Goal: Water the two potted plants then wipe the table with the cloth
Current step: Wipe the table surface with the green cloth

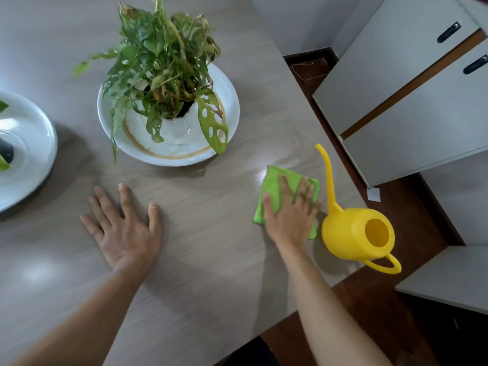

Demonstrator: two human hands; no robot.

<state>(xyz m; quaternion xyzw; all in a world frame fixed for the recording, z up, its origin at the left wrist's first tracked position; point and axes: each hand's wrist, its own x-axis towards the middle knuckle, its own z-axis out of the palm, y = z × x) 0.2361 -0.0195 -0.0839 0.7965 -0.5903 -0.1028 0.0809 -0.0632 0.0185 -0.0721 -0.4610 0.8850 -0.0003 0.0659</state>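
No readable text, label, brand, number or sign appears on anything in view.

Single head cam, wide-angle, worn by the person, looks fwd and steeply down onto the counter point(200, 260) from close above. Forearms enter from bottom edge; counter's right edge, floor and cabinets at right.

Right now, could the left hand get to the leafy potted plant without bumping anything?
Probably yes. The left hand lies flat on the table, and only bare tabletop lies between it and the potted plant.
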